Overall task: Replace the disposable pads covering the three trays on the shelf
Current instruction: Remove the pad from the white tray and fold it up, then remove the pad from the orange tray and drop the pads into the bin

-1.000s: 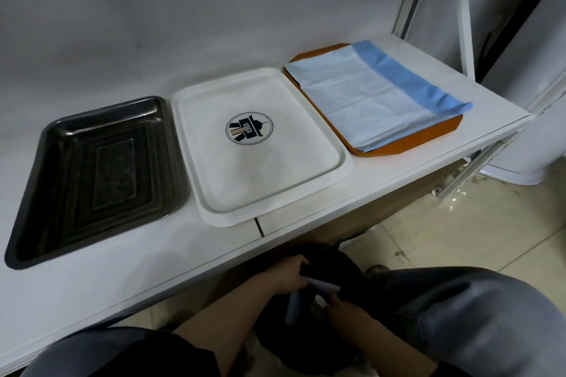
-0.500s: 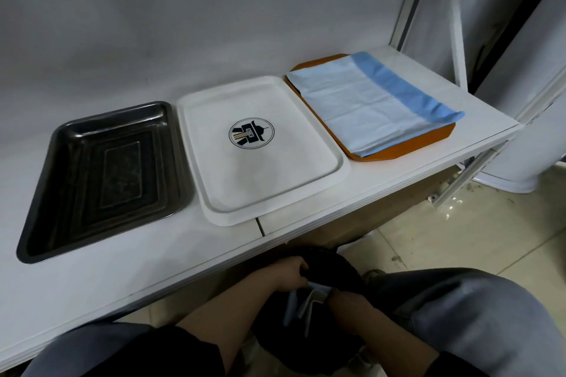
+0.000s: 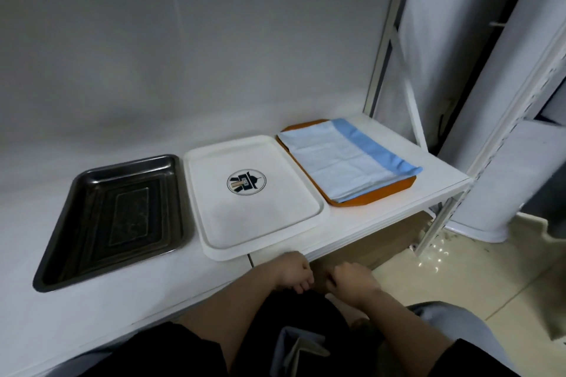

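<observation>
Three trays stand in a row on the white shelf (image 3: 382,217). The dark metal tray (image 3: 113,217) on the left is bare. So is the white tray (image 3: 275,223) with a round logo in the middle. A light blue pad (image 3: 343,159) with a darker blue edge covers the orange tray (image 3: 382,194) on the right. My left hand (image 3: 294,272) and my right hand (image 3: 352,281) hover close together at the shelf's front edge, fingers curled, with nothing seen in them. Folded blue-grey pads (image 3: 301,352) lie in a dark bin below, between my knees.
A grey wall backs the shelf. White metal shelf posts (image 3: 395,49) rise at the right end, and a white cylindrical object (image 3: 477,208) stands on the tiled floor beyond. A brown box (image 3: 379,242) sits under the shelf.
Both hands have let go of the folded pads in the dark bin and risen to the shelf's front edge. The view has tilted upward.
</observation>
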`<control>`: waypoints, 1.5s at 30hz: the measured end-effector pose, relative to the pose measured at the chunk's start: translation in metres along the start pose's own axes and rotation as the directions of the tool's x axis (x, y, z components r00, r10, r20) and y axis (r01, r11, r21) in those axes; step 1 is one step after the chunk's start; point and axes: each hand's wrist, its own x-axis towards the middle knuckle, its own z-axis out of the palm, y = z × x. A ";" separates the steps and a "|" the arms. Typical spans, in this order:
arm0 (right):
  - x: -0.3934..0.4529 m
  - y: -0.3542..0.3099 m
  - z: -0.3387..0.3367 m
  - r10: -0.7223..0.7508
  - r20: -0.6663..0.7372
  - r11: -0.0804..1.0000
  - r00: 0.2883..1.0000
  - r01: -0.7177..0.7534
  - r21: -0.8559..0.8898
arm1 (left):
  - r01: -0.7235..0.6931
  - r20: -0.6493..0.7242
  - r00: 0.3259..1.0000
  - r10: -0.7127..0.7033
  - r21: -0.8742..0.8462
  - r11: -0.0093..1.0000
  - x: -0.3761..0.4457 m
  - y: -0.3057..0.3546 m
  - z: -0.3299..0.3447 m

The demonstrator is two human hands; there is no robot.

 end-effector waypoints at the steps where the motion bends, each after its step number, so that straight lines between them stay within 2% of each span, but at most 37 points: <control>1: -0.001 0.003 -0.008 -0.003 -0.031 1.000 1.000 0.003 -0.010 | -0.009 -0.024 1.000 0.009 -0.004 1.000 -0.002 0.006 -0.005; 8: 0.003 0.027 -0.055 0.011 -0.147 0.998 0.989 -0.002 0.065 | -0.074 -0.188 0.978 0.086 0.072 0.995 -0.023 0.044 -0.043; 13: 0.014 0.042 -0.087 0.048 -0.260 0.999 0.964 -0.040 0.037 | -0.079 -0.275 0.955 0.109 0.115 0.990 -0.027 0.067 -0.068; 19: 0.030 0.066 -0.116 0.068 -0.296 0.996 0.953 -0.080 -0.030 | -0.070 -0.320 0.936 0.149 0.245 0.967 -0.015 0.096 -0.085; 30: 0.078 0.126 -0.130 0.082 -0.305 0.986 0.949 -0.122 -0.113 | -0.012 -0.311 0.945 0.104 0.285 0.958 0.048 0.121 -0.096; 35: 0.103 0.150 -0.118 0.034 -0.266 0.988 0.963 -0.073 -0.136 | 0.030 -0.293 0.953 0.074 0.334 0.942 0.078 0.123 -0.093; 40: 0.119 0.172 -0.106 -0.100 -0.184 0.977 0.978 0.061 -0.204 | 0.054 -0.292 0.954 0.072 0.400 0.915 0.103 0.124 -0.085; 45: 0.131 0.182 -0.101 -0.226 -0.198 0.938 0.954 0.158 -0.307 | 0.070 -0.311 0.946 0.086 0.457 0.887 0.120 0.123 -0.077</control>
